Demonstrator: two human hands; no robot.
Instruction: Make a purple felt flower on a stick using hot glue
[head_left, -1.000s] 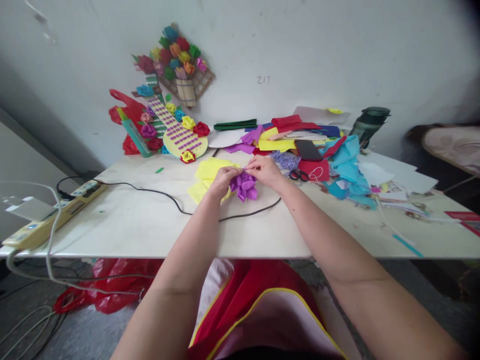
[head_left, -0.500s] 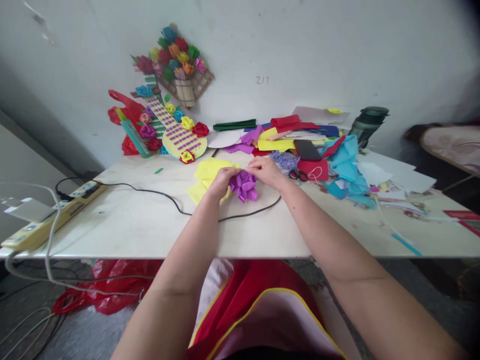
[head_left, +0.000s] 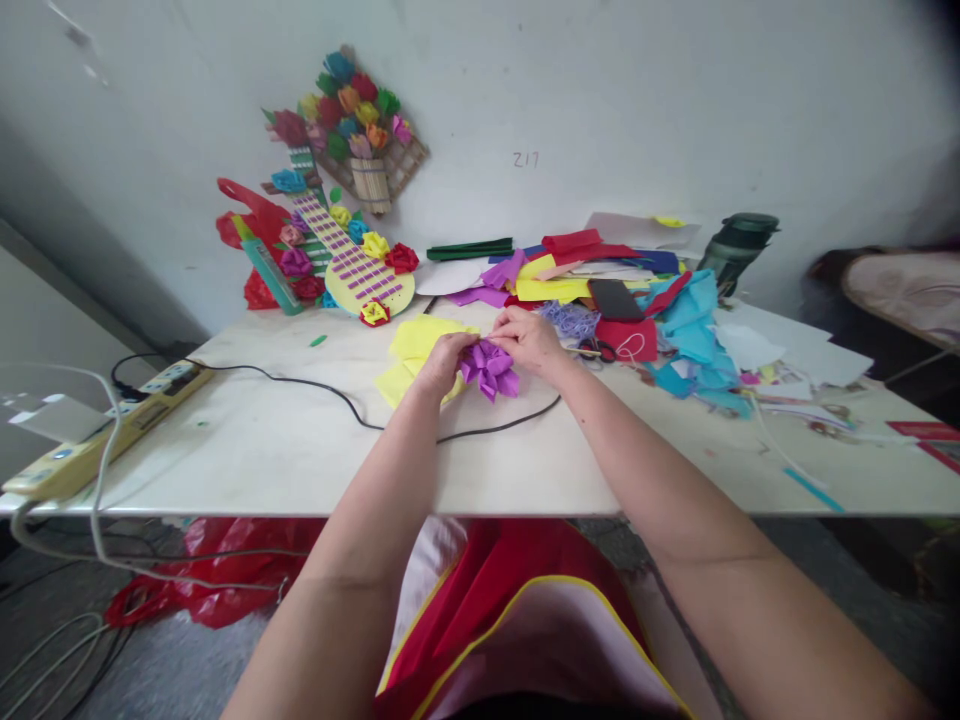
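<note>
Together, both hands seemingly pinching purple paper flower

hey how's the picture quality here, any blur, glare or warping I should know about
Head view: soft, even daylight, no hard shadows or glare on the table. Wide-lens warping bows the table edge and darkens the right corners. The left hand and right hand on the purple paper flower are fairly sharp; the power strip at the left edge looks smeared.
</note>
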